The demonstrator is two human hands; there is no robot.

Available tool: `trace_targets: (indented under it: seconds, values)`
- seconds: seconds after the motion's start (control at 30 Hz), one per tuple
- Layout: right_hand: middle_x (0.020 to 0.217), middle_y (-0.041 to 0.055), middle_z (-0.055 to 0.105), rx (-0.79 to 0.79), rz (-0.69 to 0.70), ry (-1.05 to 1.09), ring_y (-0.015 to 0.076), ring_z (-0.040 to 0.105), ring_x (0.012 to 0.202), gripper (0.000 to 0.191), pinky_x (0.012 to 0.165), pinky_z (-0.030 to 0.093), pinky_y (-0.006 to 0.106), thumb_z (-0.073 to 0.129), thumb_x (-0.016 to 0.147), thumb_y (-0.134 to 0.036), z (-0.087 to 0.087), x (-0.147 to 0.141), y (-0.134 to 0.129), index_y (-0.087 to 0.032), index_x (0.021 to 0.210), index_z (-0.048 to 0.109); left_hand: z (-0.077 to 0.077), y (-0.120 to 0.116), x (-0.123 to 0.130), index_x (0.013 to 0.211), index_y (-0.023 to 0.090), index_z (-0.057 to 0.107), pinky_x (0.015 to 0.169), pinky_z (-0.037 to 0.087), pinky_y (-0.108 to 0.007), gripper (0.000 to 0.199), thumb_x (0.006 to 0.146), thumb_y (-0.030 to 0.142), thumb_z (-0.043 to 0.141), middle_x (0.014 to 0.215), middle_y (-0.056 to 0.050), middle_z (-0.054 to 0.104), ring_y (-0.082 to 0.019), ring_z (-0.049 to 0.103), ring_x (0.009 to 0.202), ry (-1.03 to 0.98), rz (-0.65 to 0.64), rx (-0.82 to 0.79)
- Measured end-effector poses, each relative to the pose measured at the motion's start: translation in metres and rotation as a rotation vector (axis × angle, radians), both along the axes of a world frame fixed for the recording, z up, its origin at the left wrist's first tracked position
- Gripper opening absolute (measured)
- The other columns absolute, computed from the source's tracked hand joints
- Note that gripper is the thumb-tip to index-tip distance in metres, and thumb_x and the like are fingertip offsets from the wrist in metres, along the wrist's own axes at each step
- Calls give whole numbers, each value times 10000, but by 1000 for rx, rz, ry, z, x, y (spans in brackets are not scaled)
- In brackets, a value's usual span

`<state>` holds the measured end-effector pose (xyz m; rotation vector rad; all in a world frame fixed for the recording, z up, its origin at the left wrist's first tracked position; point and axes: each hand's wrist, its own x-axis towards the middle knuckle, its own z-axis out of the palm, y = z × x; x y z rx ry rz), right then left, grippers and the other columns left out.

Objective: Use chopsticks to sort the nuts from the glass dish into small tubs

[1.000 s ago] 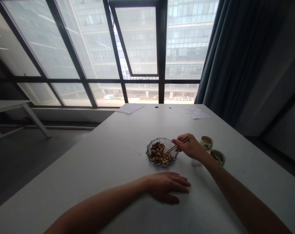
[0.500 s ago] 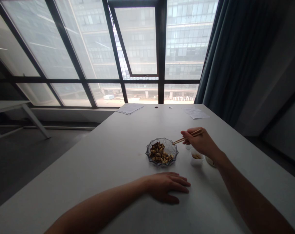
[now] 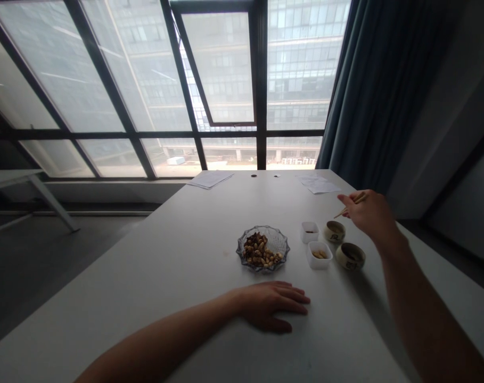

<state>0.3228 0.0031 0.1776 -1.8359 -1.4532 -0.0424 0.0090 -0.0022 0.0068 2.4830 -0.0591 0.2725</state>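
Head view: just in front of a clear, scalloped glass bowl (image 3: 280,242), the left hand (image 3: 271,306) is lying palm down, fingers slightly spread, probably steadying the arm on the smooth white surface (image 3: 186,255). The bowl is holding brown and pale nut-like pieces (image 3: 261,251), heaped toward its left and near sides. Right of the bowl, a translucent plastic tub (image 3: 320,264) with pale pieces is standing nearer, and a similar smaller tub (image 3: 309,239) with dark bits farther. Farther right of the bowl, a round beige nearer cup (image 3: 350,262) and a lettered beige farther cup (image 3: 335,238) are sitting close together, presumably for easy reach. Beyond these, right of the bowl, the right hand (image 3: 367,213) is pinching slim wooden chopsticks (image 3: 339,214), slanting them apparently so the tips are clearing the fingers; whether they are gripping anything, I cannot tell. Well beyond the bowl, white paper sheets (image 3: 212,180) are lying leftward, a dark blue curtain (image 3: 357,106) is hanging rightward, and dark-framed windows (image 3: 221,69) are facing a pale building (image 3: 301,64).
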Motion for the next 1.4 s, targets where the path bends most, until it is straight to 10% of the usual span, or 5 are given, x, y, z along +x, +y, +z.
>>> trace_targets:
  seconds: [0.6, 1.07, 1.4]
  values:
    - [693, 63, 764, -127, 724, 338, 242, 779, 688, 450, 595, 578, 276, 661, 951, -597, -26, -87, -10, -195, 757, 714, 0, 0, 0, 1514, 223, 549, 1287, 296, -442, 596, 959, 407, 665, 1598, -129, 513, -296, 468, 1506, -4, 2, 0]
    - [649, 55, 748, -236, 780, 374, 222, 752, 619, 462, 579, 588, 278, 646, 954, -565, -60, -107, 10, -181, 701, 683, -1, 1, -2, 1512, 221, 552, 1285, 301, -442, 602, 949, 395, 675, 1593, -131, 519, -301, 475, 1501, -19, -5, 10]
    - [762, 97, 799, -93, 620, 417, 267, 796, 683, 484, 600, 640, 303, 698, 909, -643, -14, -73, -13, -178, 784, 747, 0, 0, -3, 1521, 227, 543, 1295, 283, -412, 605, 955, 399, 671, 1601, -112, 514, -281, 463, 1511, -15, 0, 6]
